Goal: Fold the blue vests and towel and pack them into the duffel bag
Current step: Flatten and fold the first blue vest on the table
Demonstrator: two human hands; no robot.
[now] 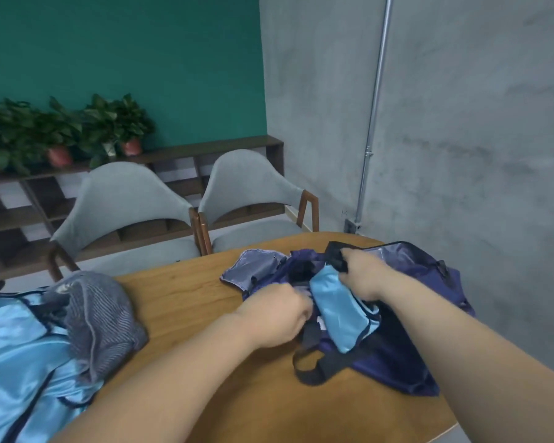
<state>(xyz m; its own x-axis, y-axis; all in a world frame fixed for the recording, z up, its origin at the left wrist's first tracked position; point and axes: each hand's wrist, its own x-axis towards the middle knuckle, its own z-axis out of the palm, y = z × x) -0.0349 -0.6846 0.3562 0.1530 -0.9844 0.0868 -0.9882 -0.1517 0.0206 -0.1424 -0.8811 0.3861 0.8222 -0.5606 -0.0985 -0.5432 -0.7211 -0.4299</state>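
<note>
A navy duffel bag (pixel 406 356) lies open on the right of the wooden table (pixel 186 302), its grey lining flap turned out to the left. A folded light-blue vest (pixel 339 311) sticks halfway out of the bag's opening. My right hand (pixel 363 276) grips the far end of the vest together with a black bag strap. My left hand (pixel 279 318) is closed on the near edge of the bag opening, beside the vest. At the left lie more shiny blue vests (pixel 16 362) in a loose heap, with a grey striped towel (pixel 106 318) crumpled on top of them.
Two grey chairs (pixel 125 219) with wooden legs stand at the table's far side. Behind them runs a low dark shelf (pixel 179 158) with potted plants. A concrete wall with a metal conduit (pixel 373 123) closes the right side. The table's near right edge is rounded.
</note>
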